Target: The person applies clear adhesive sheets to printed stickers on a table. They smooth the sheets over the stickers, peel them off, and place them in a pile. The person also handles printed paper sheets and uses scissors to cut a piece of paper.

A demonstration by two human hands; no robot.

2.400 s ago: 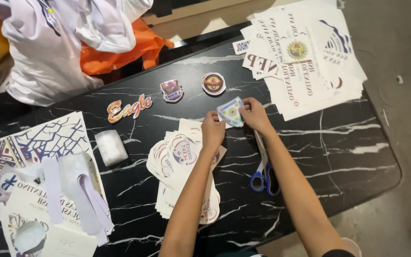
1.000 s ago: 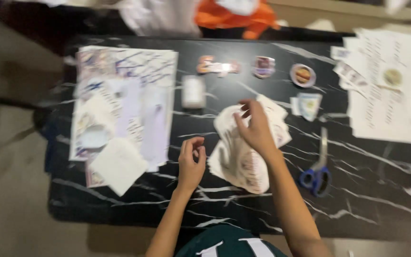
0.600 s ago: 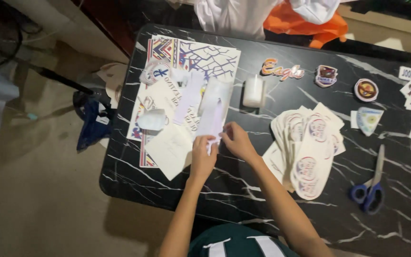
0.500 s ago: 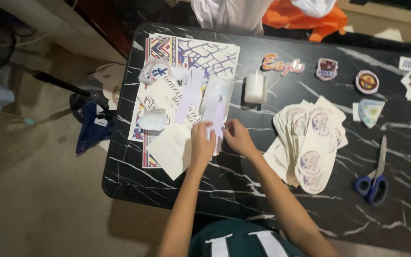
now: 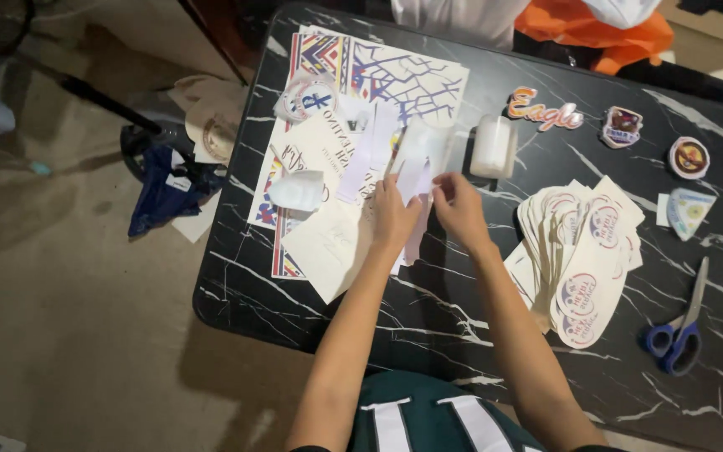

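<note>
At the left half of the black marble-patterned table, both hands are worked over a loose pile of printed sheets and cut paper offcuts. A pale strip of backing paper is pinched between them: the left hand is closed on its lower part with thumb and forefinger, and the right hand is closed on its right edge, fingers curled. Whether a sticker is carried on the strip cannot be told.

For the step in hand, judged to be the laying of the strip onto the offcut pile, the strip is best kept taut between the two pinches and lowered flat, so that it is not folded on itself. The pinches are best released one at a time, the left last, with the strip clear of the white roll just beside the right hand.

The fanned stack of round stickers lies to the right of the right forearm, and the blue-handled scissors lie well apart at the far right; neither is touched. Four finished cut-outs, among them a lettered sticker, are set in a row along the far edge.

Compared with the frame half a second earlier, the hands are placed slightly higher over the pile and the strip is spread wider; the stack, roll and scissors are unmoved.
</note>
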